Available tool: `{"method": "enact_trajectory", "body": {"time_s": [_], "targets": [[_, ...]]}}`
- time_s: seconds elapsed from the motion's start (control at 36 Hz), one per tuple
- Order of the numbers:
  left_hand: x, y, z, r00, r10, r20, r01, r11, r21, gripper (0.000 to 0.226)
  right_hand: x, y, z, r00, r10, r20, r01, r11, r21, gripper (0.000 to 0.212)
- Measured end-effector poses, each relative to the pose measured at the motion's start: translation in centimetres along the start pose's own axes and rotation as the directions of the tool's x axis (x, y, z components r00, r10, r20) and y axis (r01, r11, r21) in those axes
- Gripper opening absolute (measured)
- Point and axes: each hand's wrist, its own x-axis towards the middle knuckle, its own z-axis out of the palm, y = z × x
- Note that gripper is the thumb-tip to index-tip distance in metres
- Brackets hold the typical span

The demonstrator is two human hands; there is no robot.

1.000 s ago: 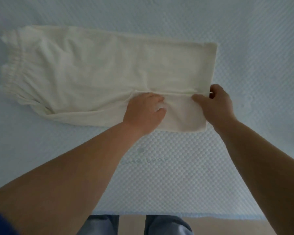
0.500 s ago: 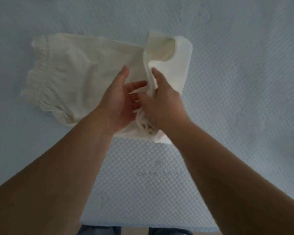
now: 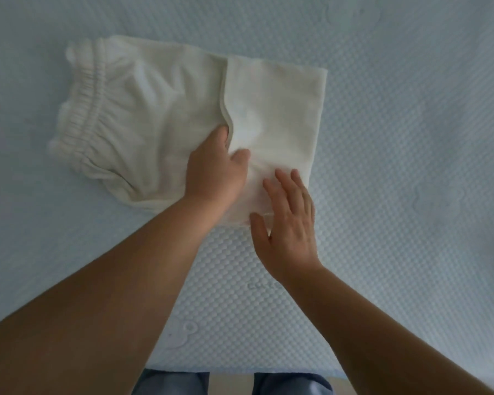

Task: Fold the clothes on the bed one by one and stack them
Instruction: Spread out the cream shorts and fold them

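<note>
Lying on pale blue quilted bed, cream trousers, leg end folded back over the middle, elastic waistband at left. Resting flat on the folded part's near corner, right hand, grip spread. Pressing at the fold's hem, left hand, fingertips tucked under, grip curled. Showing faint embossed lettering on the cover, illegible. Showing blue-clad legs at the bed's edge.
</note>
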Motion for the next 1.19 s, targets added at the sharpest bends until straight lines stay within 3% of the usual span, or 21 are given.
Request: {"method": "enact_trajectory", "body": {"time_s": [0.06,0.22,0.47,0.56,0.64,0.75,0.83,0.92,1.0,1.06,1.11,1.19], "targets": [[0.2,-0.5,-0.6,0.997,0.031,-0.072,-0.031,1.0,0.002,0.019,-0.4,0.0,0.3,0.999,-0.048,0.014,0.049,0.999,-0.013,0.058],[0.7,-2.6,-0.8,0.996,-0.084,-0.009,0.084,0.996,-0.003,0.033,-0.5,0.1,2.1,0.969,-0.025,0.245,0.072,0.98,-0.183,0.062],[-0.6,-2.6,-1.5,0.991,-0.02,-0.13,0.017,0.999,-0.028,0.047,-0.2,-0.1,1.7,0.967,-0.022,0.255,0.086,0.966,-0.245,0.063],[-1.6,-2.4,-2.3,0.987,0.105,-0.125,-0.101,0.994,0.033,0.059,0.1,0.6,2.4,0.942,0.011,0.335,0.111,0.933,-0.341,0.066],[-3.6,-3.0,-3.4,0.95,0.295,-0.104,-0.277,0.948,0.158,0.044,0.5,0.6,2.6,0.935,0.021,0.353,0.122,0.918,-0.377,0.068],[-5.5,-5.5,-5.8,0.98,0.09,-0.179,-0.058,0.983,0.177,0.025,0.4,-0.2,1.6,0.936,0.025,0.352,0.111,0.926,-0.361,0.072],[-5.3,-7.0,-8.2,0.942,-0.184,-0.281,0.207,0.977,0.053,0.02,0.5,-1.4,1.2,0.936,-0.04,0.351,0.163,0.931,-0.327,0.069],[-3.6,-8.2,-9.9,0.813,-0.525,-0.252,0.48,0.849,-0.221,0.03,1.3,-2.8,1.7,0.912,-0.11,0.395,0.241,0.923,-0.3,0.065],[-1.7,-8.4,-11.0,0.728,-0.683,-0.05,0.51,0.59,-0.626,0.05,2.5,-3.6,3.0,0.893,-0.103,0.438,0.262,0.911,-0.319,0.066],[-0.7,-8.7,-11.1,0.723,-0.688,0.059,0.445,0.399,-0.801,0.044,2.8,-3.8,3.7,0.89,-0.081,0.448,0.256,0.902,-0.347,0.068],[0.1,-8.7,-11.2,0.728,-0.655,0.201,0.444,0.227,-0.867,0.039,2.9,-3.9,4.2,0.891,-0.071,0.449,0.253,0.898,-0.361,0.068],[0.6,-8.5,-11.2,0.769,-0.53,0.358,0.476,0.099,-0.874,0.036,2.8,-3.9,4.3,0.892,-0.068,0.446,0.249,0.899,-0.361,0.068]]}}
